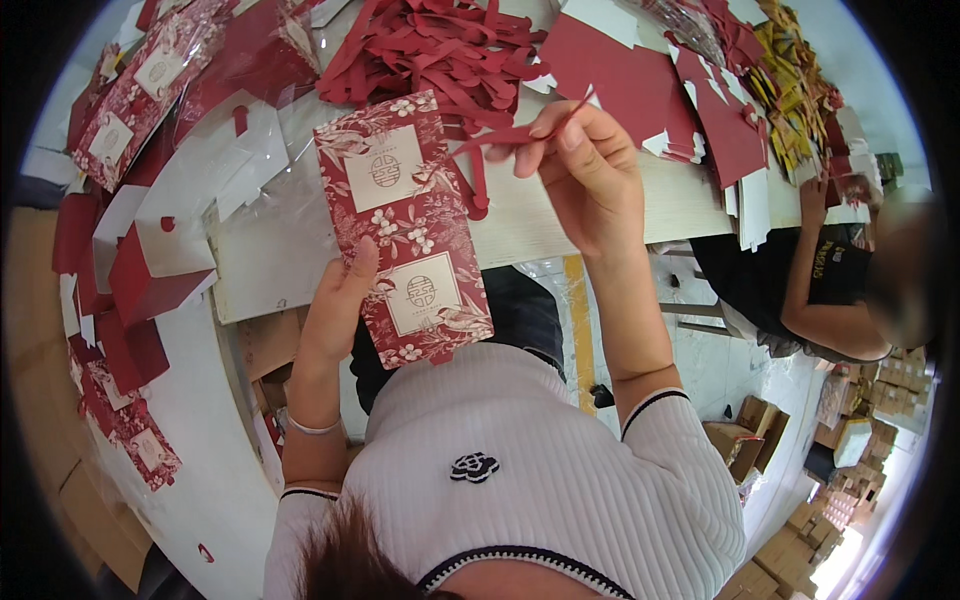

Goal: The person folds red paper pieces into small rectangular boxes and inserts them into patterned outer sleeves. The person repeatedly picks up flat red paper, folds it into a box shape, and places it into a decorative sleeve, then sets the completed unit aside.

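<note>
I see the left fingers (pixel 356 277) gripping the panel (pixel 410 235) at its left edge, its long axis leaning left at the far end. Right of the panel, the right fingers (pixel 594 165) pinch a ribbon (pixel 495 137), its tip toward the panel; touching or apart, I can't tell.

Right grip (pixel 595 172) in a pinch

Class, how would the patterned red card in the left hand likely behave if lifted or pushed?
The patterned card is probably fairly stiff: its face looks flat with the left hand gripping one side. Being broad and flat, it would likely slide rather than roll if pushed.
</note>
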`<state>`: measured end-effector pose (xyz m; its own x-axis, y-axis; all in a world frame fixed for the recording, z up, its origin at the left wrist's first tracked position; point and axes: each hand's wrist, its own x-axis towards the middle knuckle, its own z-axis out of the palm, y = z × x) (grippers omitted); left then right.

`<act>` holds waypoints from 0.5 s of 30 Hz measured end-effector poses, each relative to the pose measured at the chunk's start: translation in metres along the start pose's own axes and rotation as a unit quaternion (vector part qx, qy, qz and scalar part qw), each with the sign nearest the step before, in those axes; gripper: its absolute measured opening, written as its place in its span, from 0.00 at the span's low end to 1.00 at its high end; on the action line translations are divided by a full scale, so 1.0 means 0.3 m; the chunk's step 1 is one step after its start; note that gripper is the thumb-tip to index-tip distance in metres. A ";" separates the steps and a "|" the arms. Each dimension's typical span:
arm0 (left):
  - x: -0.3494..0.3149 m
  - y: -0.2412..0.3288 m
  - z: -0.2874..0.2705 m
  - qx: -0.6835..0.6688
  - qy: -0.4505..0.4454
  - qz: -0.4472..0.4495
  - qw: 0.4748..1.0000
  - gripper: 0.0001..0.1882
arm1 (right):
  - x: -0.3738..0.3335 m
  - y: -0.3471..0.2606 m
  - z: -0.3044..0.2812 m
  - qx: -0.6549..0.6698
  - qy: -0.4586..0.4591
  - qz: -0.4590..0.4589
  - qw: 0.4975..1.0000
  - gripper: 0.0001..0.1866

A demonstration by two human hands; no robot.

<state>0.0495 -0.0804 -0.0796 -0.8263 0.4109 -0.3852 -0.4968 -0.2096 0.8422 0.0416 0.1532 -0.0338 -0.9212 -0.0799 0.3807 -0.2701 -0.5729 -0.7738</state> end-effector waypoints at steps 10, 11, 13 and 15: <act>-0.130 0.138 -0.018 0.213 -0.007 0.230 0.949 0.22 | -0.022 0.064 0.121 0.100 -0.001 0.109 0.989 0.11; -0.126 0.149 -0.006 0.166 -0.083 0.189 0.964 0.22 | -0.018 0.069 0.143 0.103 -0.009 0.098 0.990 0.11; -0.087 0.156 0.028 0.036 -0.115 0.170 0.978 0.24 | -0.021 0.084 0.157 0.074 -0.044 0.080 0.993 0.10; -0.067 0.156 0.090 -0.063 -0.065 0.153 0.984 0.23 | -0.038 0.074 0.170 -0.015 -0.047 0.077 0.996 0.13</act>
<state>0.0499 -0.0746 -0.0222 -0.9055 0.4196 -0.0633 -0.2663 -0.4458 0.8546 0.0603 0.0998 -0.0294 -0.9225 -0.2411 0.3014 -0.1381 -0.5232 -0.8410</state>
